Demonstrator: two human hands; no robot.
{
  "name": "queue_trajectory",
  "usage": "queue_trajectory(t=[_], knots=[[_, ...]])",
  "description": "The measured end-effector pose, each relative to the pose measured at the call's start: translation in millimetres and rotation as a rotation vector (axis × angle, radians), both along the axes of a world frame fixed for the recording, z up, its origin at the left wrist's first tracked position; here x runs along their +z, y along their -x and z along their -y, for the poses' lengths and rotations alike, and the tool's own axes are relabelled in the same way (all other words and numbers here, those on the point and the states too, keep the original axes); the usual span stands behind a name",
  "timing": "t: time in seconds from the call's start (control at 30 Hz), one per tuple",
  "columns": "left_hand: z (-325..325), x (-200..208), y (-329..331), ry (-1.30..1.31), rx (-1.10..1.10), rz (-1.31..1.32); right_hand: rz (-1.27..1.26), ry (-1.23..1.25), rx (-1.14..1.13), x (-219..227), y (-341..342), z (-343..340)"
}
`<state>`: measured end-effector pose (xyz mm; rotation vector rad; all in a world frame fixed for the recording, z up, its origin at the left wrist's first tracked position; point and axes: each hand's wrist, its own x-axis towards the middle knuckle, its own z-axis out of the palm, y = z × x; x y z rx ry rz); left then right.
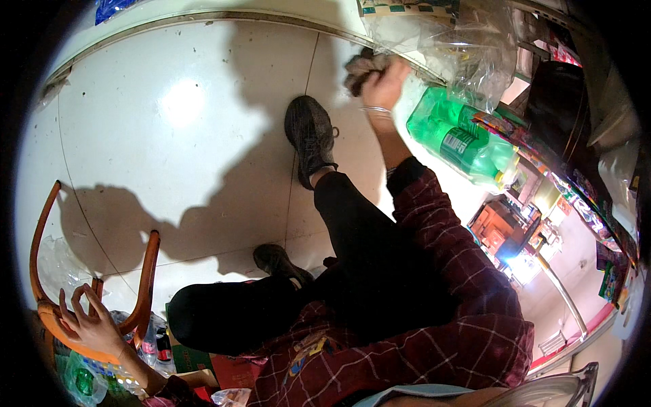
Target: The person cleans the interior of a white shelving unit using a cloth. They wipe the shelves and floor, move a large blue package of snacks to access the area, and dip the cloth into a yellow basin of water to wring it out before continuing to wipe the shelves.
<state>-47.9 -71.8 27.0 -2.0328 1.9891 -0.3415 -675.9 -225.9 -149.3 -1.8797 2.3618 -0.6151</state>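
Observation:
At the upper middle, my right hand (388, 85) is closed on a crumpled grey-brown rag (363, 70), pressed low by the pale tiled floor near a wall edge. The far side of the rag and some fingertips are hidden. Just right of that wrist are large green plastic bottles (451, 132), bundled together, with clear plastic film (478, 51) behind them. Down at the lower left, my left hand (95, 332) rests against the curved rim of an orange chair or stool (146, 288). Its fingers are raised and apart.
My dark shoes (310, 132) stand on the tiled floor (169, 149). Several bottles (163, 346) and cardboard boxes (230, 373) crowd the lower left, behind my knee. On the right runs a shelf edge (563, 180) with colourful packages.

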Motion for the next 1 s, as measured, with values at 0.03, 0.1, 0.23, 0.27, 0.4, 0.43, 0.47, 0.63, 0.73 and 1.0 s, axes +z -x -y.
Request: queue_trajectory(t=[0.03,0.1,0.23,0.27,0.4,0.43,0.47,0.63,0.73,1.0], knots=[[0,1,-1,-0.008,0.004,0.014,0.069,-0.071,0.013,-3,-21,3],[-1,-1,-3,-0.019,0.01,0.032,0.038,-0.102,0.183,-7,-74,12],[2,-1,-3,-0.062,0.015,-0.02,0.012,-0.033,0.267,5,-115,31],[0,1,-4,-0.067,0.009,-0.013,-0.002,-0.053,0.258,3,-119,33],[-7,0,-8,-0.061,0.028,-0.006,-0.101,-0.163,0.338,18,-43,20],[-11,0,-10,-0.056,0.034,-0.015,-0.131,-0.221,0.305,9,-15,13],[-18,-4,-11,-0.053,0.038,-0.021,-0.224,-0.133,0.357,7,13,3],[-7,-6,-9,-0.027,-0.016,-0.03,-0.345,-0.22,0.057,18,163,-40],[-17,-3,-17,-0.042,0.032,-0.08,-0.318,-0.332,-0.016,34,177,-45],[-4,5,-5,-0.064,0.031,-0.2,-0.194,-0.001,0.13,10,61,-12]])
